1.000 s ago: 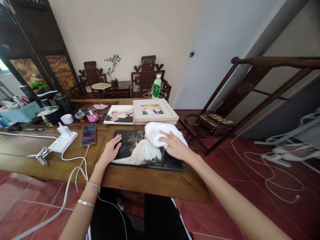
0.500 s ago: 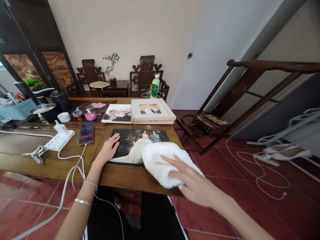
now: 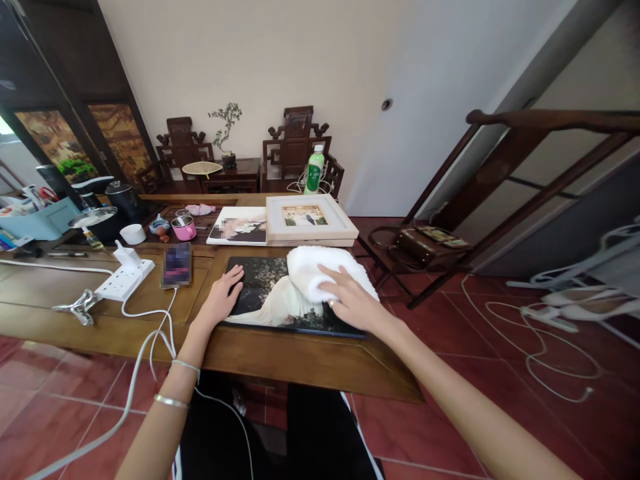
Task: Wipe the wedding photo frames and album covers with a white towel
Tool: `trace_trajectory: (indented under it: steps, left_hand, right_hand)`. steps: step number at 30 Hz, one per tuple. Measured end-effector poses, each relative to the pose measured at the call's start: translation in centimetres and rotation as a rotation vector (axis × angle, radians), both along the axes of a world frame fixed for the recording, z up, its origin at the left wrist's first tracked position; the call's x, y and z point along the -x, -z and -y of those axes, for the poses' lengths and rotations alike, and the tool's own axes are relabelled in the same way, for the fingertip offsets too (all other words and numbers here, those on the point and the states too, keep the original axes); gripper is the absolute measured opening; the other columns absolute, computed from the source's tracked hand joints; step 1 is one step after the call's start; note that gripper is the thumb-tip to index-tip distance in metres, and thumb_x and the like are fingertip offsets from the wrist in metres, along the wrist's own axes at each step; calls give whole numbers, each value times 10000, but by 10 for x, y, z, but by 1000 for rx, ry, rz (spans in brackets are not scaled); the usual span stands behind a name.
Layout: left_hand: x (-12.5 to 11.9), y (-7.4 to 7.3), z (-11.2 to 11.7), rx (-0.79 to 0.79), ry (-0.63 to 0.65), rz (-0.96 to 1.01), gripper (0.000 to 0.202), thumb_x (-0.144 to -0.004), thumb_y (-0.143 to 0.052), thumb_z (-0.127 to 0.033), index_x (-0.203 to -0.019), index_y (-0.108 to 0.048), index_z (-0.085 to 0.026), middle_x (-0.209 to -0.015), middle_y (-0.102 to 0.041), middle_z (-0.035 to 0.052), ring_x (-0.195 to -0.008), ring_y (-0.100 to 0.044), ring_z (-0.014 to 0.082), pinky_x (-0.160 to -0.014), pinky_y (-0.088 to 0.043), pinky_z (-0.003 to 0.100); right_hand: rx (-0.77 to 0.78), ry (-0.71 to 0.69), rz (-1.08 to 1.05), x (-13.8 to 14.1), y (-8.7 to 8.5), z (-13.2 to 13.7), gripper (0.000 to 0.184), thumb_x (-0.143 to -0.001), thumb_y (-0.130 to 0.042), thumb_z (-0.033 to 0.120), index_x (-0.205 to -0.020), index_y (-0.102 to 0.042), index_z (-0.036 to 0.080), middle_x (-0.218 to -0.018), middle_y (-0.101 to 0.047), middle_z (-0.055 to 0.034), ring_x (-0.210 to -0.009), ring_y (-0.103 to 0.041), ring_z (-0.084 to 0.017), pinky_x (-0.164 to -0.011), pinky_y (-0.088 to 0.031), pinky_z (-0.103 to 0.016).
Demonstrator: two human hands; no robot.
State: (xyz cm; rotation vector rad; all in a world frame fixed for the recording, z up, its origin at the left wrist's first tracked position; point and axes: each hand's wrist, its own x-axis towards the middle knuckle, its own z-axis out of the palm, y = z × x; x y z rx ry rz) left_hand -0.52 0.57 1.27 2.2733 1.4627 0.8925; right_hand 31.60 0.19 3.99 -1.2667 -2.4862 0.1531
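Counter (image 3: 300, 365) runs in front of the person's lap. On it, the left hand (image 3: 223, 299) lies with its grip released, fingers flat on the left edge of a dark photo (image 3: 267, 310). The right hand (image 3: 353, 303) has its grip on a white towel (image 3: 306, 265), covering the photo's upper right part. Beyond lie a print (image 3: 239, 228) and a picture frame (image 3: 306, 217), then a green bottle (image 3: 314, 172).

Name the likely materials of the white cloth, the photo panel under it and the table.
White cloth: soft, matte plush, probably textile; its edges look fuzzy.
Photo panel: smooth-looking, perhaps coated board or acrylic; it lies flat, core unclear.
Table: likely varnished wood; brown with a soft sheen.
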Motion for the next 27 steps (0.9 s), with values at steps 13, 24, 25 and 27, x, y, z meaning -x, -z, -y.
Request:
trace_trajectory:
  steps: [13,24,25,27]
  left_hand:
    - [-2,-2,1,-9,3,-19,468,-941,-363,-334,-1343,-500,-135,-1439,-444,123,-1370,-364,239,-1142,-274,457]
    - [1,-2,0,-14,4,-20,440,-930,-399,-357,-1281,-565,-149,-1409,-492,116,-1339,-419,228,-1136,-302,427]
    - [1,-1,0,-15,4,-17,443,-929,-400,-357,-1278,-567,-141,-1409,-491,121,-1338,-420,229,-1137,-301,425]
    - [1,-1,0,-15,3,-15,449,-928,-400,-354,-1274,-568,-123,-1409,-489,131,-1338,-420,233,-1137,-300,424]
  right_hand:
    - [115,-193,-13,17,-11,116,467,-546,-432,33,-881,-691,229,-1416,-487,-53,-1408,-246,-281,-1143,-141,-594]
    - [67,-14,-4,48,-16,-36,520,-734,-371,71,-1187,-610,161,-1315,-573,-147,-1270,-447,-335,-1003,-315,-589]
    - [65,-12,-11,48,-17,-40,518,-736,-369,70,-1180,-615,168,-1301,-587,-137,-1247,-471,-332,-994,-331,-576]
    - [64,-7,-13,49,-19,-35,520,-733,-364,60,-1169,-624,173,-1279,-607,-125,-1238,-482,-325,-995,-335,-569]
